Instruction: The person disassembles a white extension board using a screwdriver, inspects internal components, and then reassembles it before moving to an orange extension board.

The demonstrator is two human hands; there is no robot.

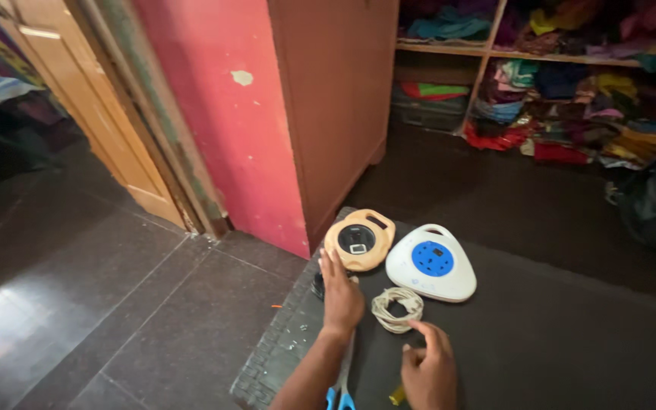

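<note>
So the left hand (341, 296) lies flat and open, fingertips touching the tan cord reel (359, 239) just beyond it. The right hand (428, 370) holds nothing, index finger stretched toward the coiled white cord (397, 307) just ahead. The white extension box with a blue face (431, 263) sits beyond that coil. Blue-handled scissors (341, 396) lie between the wrists.

two reels (359, 240) (432, 263) side by side on mat (556, 342); cord coil (397, 308) before them

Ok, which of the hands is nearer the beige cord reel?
Left. The left hand lies just below the beige cord reel, fingertips at its edge; the right hand sits further back, below the cord coil.
</note>
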